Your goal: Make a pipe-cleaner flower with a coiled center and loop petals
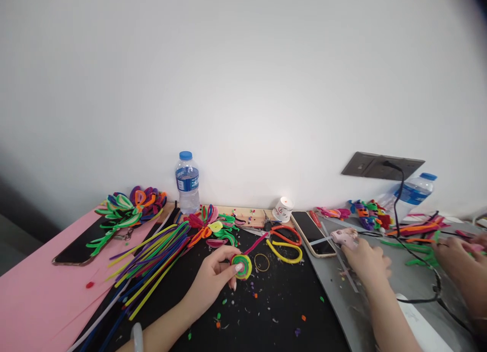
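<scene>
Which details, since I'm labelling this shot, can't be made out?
All in the head view:
Coiled disc: its back faces away, and the left hand covers part of its left side.
Pale pink object: partly hidden by the right hand, whose grip can't be told.
Co-worker's hands: cut off by the right edge.
Paper cup: markings too small to read.

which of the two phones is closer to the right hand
The light-edged phone, just to the left of the right hand. The other phone lies at the far left, on the pink sheet.
</scene>
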Motion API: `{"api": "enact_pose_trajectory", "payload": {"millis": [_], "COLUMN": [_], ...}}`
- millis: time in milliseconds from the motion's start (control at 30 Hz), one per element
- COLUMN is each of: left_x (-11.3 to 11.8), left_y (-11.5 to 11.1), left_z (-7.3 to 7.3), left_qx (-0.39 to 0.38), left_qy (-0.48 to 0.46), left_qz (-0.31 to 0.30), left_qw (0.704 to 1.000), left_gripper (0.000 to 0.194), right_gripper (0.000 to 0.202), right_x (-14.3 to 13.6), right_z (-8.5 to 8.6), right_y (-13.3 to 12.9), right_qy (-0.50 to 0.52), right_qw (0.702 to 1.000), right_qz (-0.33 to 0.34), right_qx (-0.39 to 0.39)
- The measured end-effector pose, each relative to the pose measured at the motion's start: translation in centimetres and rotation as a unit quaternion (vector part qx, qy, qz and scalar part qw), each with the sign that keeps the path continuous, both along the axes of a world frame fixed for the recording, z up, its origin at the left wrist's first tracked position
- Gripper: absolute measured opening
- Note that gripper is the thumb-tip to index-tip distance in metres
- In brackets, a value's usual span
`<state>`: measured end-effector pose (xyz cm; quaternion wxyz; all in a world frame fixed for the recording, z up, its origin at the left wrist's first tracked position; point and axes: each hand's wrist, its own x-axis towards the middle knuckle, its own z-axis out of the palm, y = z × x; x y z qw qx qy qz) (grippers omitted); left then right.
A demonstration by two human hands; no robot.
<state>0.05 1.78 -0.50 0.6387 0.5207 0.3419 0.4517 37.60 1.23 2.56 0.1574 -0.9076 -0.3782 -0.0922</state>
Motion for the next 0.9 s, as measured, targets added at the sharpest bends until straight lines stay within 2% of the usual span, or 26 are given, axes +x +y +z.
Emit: {"api": "enact_pose_trajectory", "payload": {"millis": [33, 67, 100, 167, 233, 300, 367, 433, 567, 700, 900], "left_x": [0.0, 0.1, 0.1, 0.2, 0.2, 0.3, 0.3, 0.3, 0.3, 0.1, 0.1], "left_y": [-0.1, -0.1, -0.2, -0.3, -0.4, -0.4, -0.4, -0.3, -0.3, -0.4, -0.3], "left_z": [0.0, 0.0, 0.0, -0.1, -0.3, -0.4, -0.5, -0.5, -0.2, 0.1, -0.3], "left_qx": [0.0, -0.001, -0.001, -0.004, -0.008, -0.009, -0.004, 0.0, 0.0, 0.002, -0.001], "left_qy": [0.002, 0.006, 0.011, 0.022, 0.033, 0.043, 0.052, 0.06, 0.072, 0.08, 0.062], "left_qz": [-0.004, -0.01, -0.017, -0.035, -0.051, -0.06, -0.064, -0.065, -0.064, -0.066, -0.058], "left_qw": [1.0, 1.0, 1.0, 0.999, 0.998, 0.997, 0.997, 0.996, 0.995, 0.995, 0.996], "left_gripper": [0.018, 0.017, 0.017, 0.016, 0.016, 0.016, 0.015, 0.015, 0.016, 0.016, 0.016], "right_gripper": [0.048, 0.045, 0.042, 0.035, 0.029, 0.025, 0.022, 0.02, 0.017, 0.015, 0.018], "right_x": [-1.0, -2.2, -3.7, -7.3, -11.0, -14.0, -15.8, -16.5, -16.5, -16.5, -16.3], "right_z": [0.5, 0.9, 1.3, 1.9, 1.8, 1.3, 0.7, 0.2, -0.3, -0.2, 0.1], "right_y": [0.0, 0.0, 0.1, 0.0, -0.3, -0.8, -1.3, -1.7, -1.9, -2.0, -2.0], "right_qy": [-0.009, -0.012, -0.007, 0.066, 0.159, 0.223, 0.275, 0.327, 0.431, 0.485, 0.5], "right_qw": [0.999, 0.996, 0.985, 0.935, 0.885, 0.836, 0.814, 0.802, 0.77, 0.743, 0.739], "right_qz": [-0.002, 0.032, 0.093, 0.275, 0.401, 0.484, 0.497, 0.482, 0.445, 0.431, 0.419], "right_qx": [0.038, 0.088, 0.148, 0.212, 0.178, 0.129, 0.12, 0.13, 0.153, 0.163, 0.165]}}
